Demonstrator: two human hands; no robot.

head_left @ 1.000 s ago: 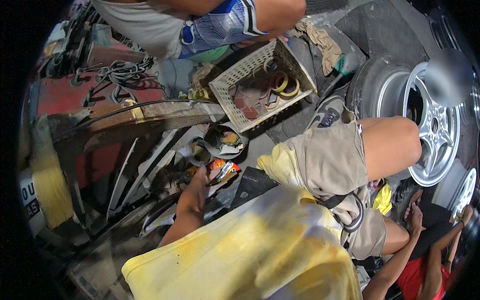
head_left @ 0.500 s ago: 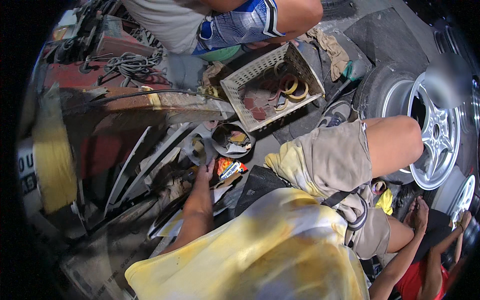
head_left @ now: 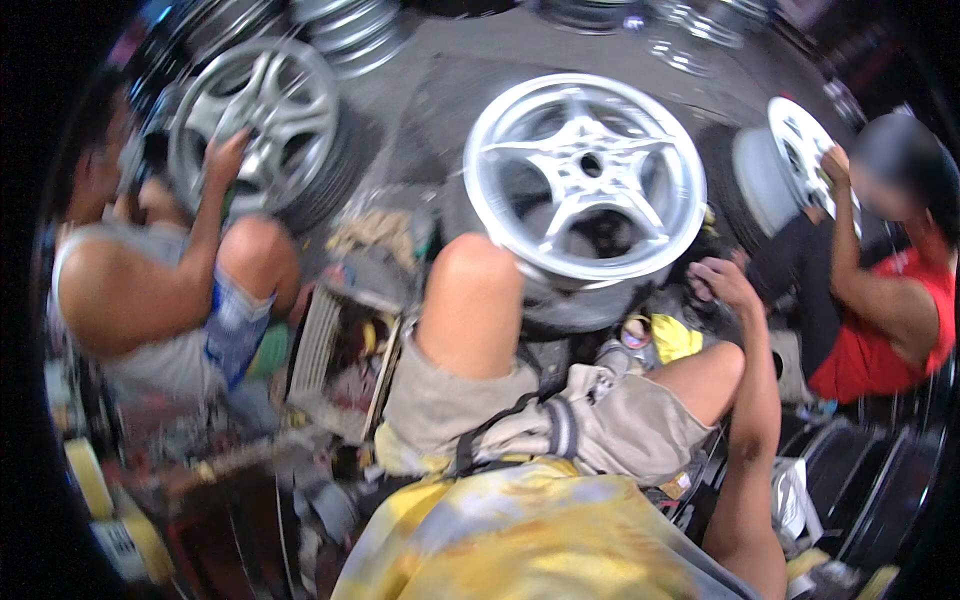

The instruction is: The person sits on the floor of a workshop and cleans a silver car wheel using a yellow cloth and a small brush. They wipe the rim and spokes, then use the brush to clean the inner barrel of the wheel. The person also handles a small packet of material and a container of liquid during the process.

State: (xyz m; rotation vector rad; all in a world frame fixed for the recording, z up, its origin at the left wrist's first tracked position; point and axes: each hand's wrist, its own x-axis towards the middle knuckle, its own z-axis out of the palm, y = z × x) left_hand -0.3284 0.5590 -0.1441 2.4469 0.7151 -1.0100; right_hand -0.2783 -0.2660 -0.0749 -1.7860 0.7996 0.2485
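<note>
My right hand (head_left: 730, 284) is beyond my right knee, beside the lower right edge of a silver five-spoke wheel rim (head_left: 480, 205). Motion blur smears its fingers, and I cannot make out anything held in them. The rim lies face up on a dark tyre (head_left: 570, 310) in front of my knees. Close to that hand are a yellow cloth (head_left: 676, 338) and a roll of tape (head_left: 636, 331). My left hand is out of the picture.
A person at the left handles a grey wheel rim (head_left: 185, 150); another in a red top (head_left: 915, 300) touches a white rim (head_left: 795, 150) at the right. A plastic crate (head_left: 312, 345) with tape rolls and scraps stands by my left knee. More rims (head_left: 350, 30) are stacked at the back.
My view has swung right and up, from the clutter at my left to the rim ahead. My left hand, earlier by the cardboard tubs of scraps, has left the picture.
</note>
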